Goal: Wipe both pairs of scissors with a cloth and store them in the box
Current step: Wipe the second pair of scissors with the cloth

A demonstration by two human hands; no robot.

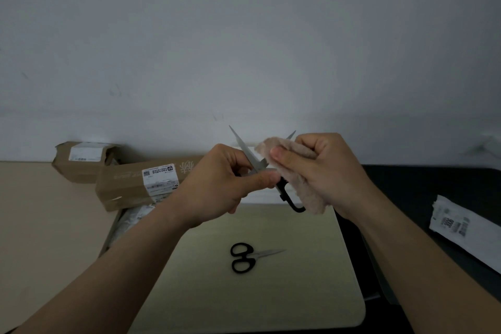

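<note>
Open scissors (244, 148): raised mid-scene, blades spread, gripped at the pivot by curled left hand (225, 184) fingers and thumb.
Cloth (306, 192): over the right blade, pinched by curled right hand (325, 171) fingers.
Second scissors (244, 257): closed, flat on pale mat (298, 293), near side, untouched.
Cardboard box (130, 184): far left.

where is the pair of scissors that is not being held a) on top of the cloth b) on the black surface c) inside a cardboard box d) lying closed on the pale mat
d: the small scissors lie closed and flat on the pale mat, below the left hand gripping the open scissors.
</note>
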